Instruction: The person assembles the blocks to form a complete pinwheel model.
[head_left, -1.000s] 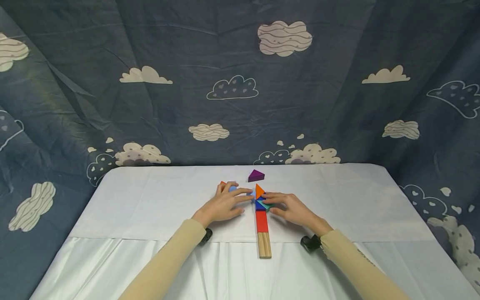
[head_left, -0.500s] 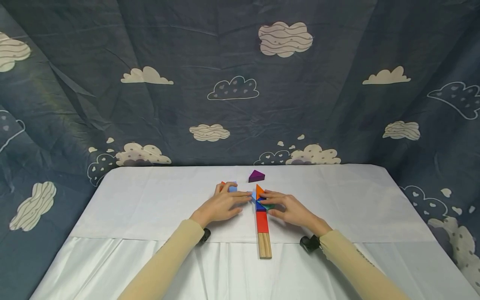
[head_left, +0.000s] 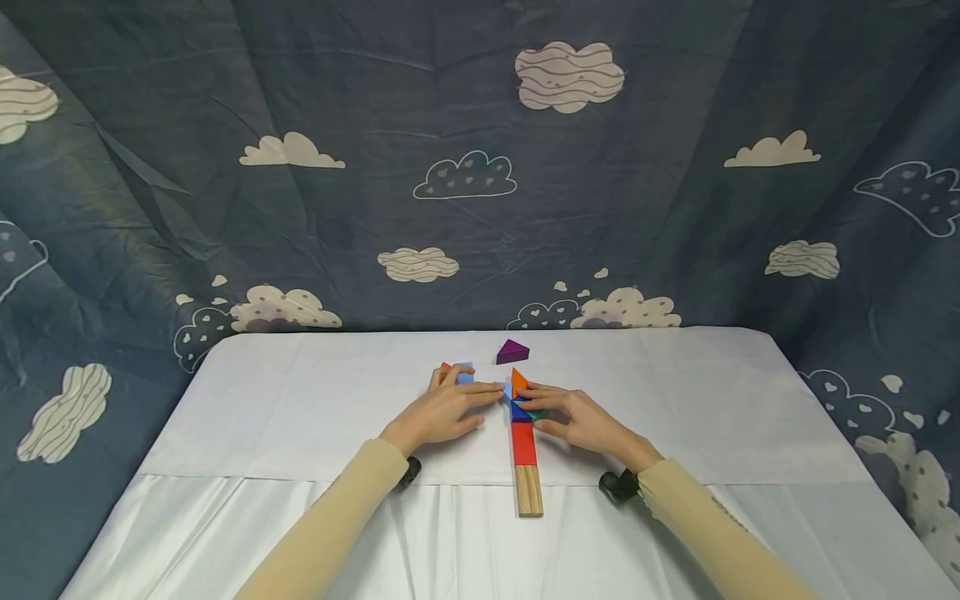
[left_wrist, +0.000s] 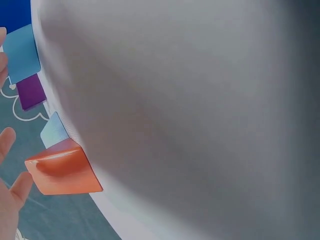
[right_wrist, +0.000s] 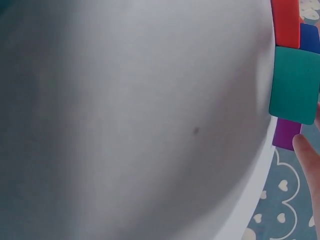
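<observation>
A straight row lies on the white table: natural wood blocks (head_left: pixel 528 492), a red block (head_left: pixel 523 443), a dark blue block (head_left: pixel 519 412) and an orange triangular block (head_left: pixel 518 384). My left hand (head_left: pixel 447 409) reaches in from the left, its extended fingertips touching a light blue block (left_wrist: pixel 21 54) beside the row; the thumb stays apart. From the right, my right hand (head_left: pixel 581 417) pinches a teal block (right_wrist: pixel 295 85) against the dark blue one, fingers over its far side and thumb at its near side. The fingers partly cover both side blocks.
A purple triangular block (head_left: pixel 513 352) lies beyond the row. Behind my left hand are another light blue block (head_left: pixel 466 377) and an orange block (left_wrist: pixel 65 171), partly hidden in the head view. A cloud-patterned dark curtain (head_left: pixel 465 83) hangs behind the table (head_left: pixel 675 375).
My right fingers have shifted slightly left with the teal block, closer over the dark blue one. My left fingers have drawn together and moved very slightly left.
</observation>
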